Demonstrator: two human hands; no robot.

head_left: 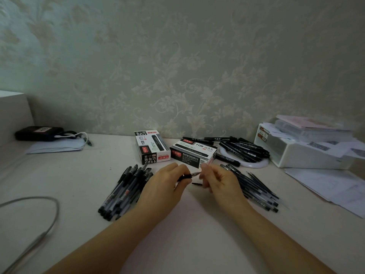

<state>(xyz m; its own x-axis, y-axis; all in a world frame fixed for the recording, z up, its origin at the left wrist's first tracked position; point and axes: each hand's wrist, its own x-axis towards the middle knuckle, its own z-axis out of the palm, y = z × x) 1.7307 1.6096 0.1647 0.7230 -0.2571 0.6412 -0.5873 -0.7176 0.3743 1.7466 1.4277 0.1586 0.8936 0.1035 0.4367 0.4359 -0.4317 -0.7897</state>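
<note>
My left hand (167,184) grips a black gel pen (187,176) by its barrel just above the white table (79,184). My right hand (219,180) pinches the pen's other end, and a small dark piece (196,183) shows under its fingers. Left of my hands lies a pile of capped gel pens (126,190). A spread of thin pens or refills (256,190) lies to the right, partly hidden by my right hand.
Two black-and-white marker boxes (152,147) (193,153) stand behind my hands, with loose black markers (245,149) on a white ring. A white box with papers (308,153) is at right, a black device (39,133) at back left, a grey cable (49,220) at left.
</note>
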